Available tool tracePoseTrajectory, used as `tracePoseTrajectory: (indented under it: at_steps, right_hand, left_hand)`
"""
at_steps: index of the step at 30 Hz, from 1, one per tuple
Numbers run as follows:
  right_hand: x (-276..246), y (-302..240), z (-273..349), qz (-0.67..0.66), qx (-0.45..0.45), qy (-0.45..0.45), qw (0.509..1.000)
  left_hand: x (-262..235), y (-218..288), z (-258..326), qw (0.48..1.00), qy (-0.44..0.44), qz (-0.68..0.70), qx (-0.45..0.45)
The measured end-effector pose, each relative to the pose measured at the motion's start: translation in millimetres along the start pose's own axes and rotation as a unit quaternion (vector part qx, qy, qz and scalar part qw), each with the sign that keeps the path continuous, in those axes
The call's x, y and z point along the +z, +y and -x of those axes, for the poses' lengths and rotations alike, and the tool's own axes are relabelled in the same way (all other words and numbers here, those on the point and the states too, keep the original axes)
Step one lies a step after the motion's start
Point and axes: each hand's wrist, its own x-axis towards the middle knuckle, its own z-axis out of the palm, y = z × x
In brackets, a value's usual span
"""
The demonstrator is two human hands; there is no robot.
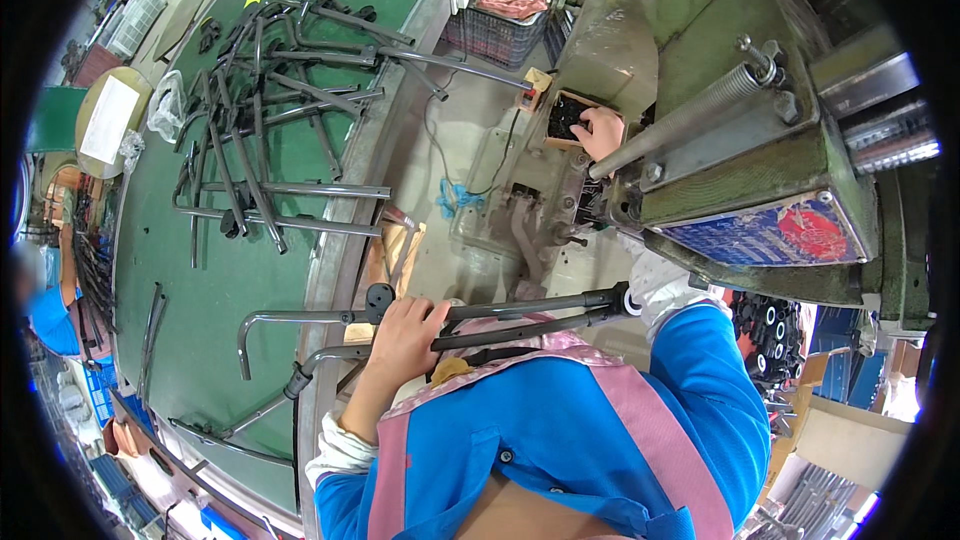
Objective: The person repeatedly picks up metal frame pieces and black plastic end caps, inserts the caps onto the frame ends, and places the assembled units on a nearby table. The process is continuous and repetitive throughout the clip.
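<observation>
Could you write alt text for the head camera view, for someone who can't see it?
A person in a blue jacket holds two bent grey metal tubes in the left hand, while the right hand reaches into a small box of dark parts on a green press machine. More tubes lie on a green table.

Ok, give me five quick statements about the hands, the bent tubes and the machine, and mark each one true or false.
1. The left hand grips two bent metal tubes. True.
2. The right hand rests on the green table. False: it reaches into a small box of dark parts by the green machine.
3. More bent tubes lie on the green table. True.
4. The machine is red. False: it is green.
5. A spring sits on the machine. True.
</observation>
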Motion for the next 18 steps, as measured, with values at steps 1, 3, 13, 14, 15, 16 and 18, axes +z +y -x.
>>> tracePoseTrajectory:
  at_steps: [1, 3, 13, 14, 15, 16, 18]
  right_hand:
    - [3.0, 13.3, 0.8, 0.010, -0.033, 0.023, 0.999]
    - [11.4, 29.3, -4.3, 0.027, -0.100, 0.069, 0.992]
    - [-14.0, 14.7, -2.1, -0.055, -0.024, 0.048, 0.997]
    - [-17.5, 14.1, -0.5, -0.058, -0.017, 0.038, 0.997]
    - [-20.9, 14.7, 1.5, -0.059, -0.008, 0.028, 0.998]
    - [-24.3, 14.8, 5.1, -0.059, 0.004, 0.015, 0.998]
    - [-30.2, 15.2, 8.3, -0.055, 0.024, -0.011, 0.998]
  left_hand:
    - [-0.5, 0.9, -2.7, 1.000, 0.001, -0.003, 0.006]
    - [-0.7, 1.2, -6.0, 1.000, 0.001, -0.010, 0.014]
    - [1.9, -6.1, 2.1, 0.999, 0.005, -0.021, 0.031]
    - [3.1, -8.0, 4.0, 0.999, 0.005, -0.021, 0.034]
    - [3.8, -8.9, 4.7, 0.999, 0.006, -0.023, 0.036]
    - [4.1, -9.5, 5.4, 0.999, 0.004, -0.021, 0.037]
    - [4.5, -10.8, 7.0, 0.999, 0.000, -0.018, 0.039]
